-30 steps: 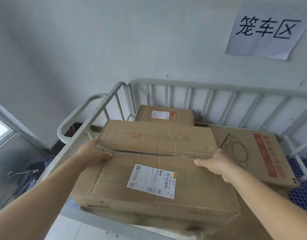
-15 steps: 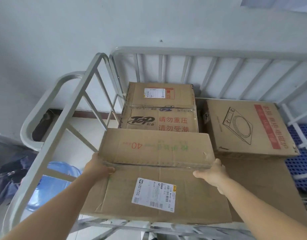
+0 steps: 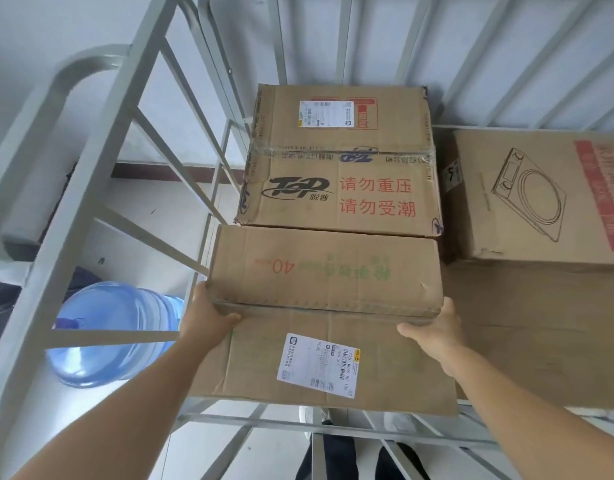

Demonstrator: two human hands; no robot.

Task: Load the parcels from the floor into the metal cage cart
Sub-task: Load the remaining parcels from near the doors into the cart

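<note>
Two hands carry your parcel: your left hand and right hand clasp opposite sides at its taped seam, thumbs on top, probably to keep it level. It sits inside the metal cage cart, butted against the rear box. Your fingers underneath are hidden, and so is whatever supports it.
</note>
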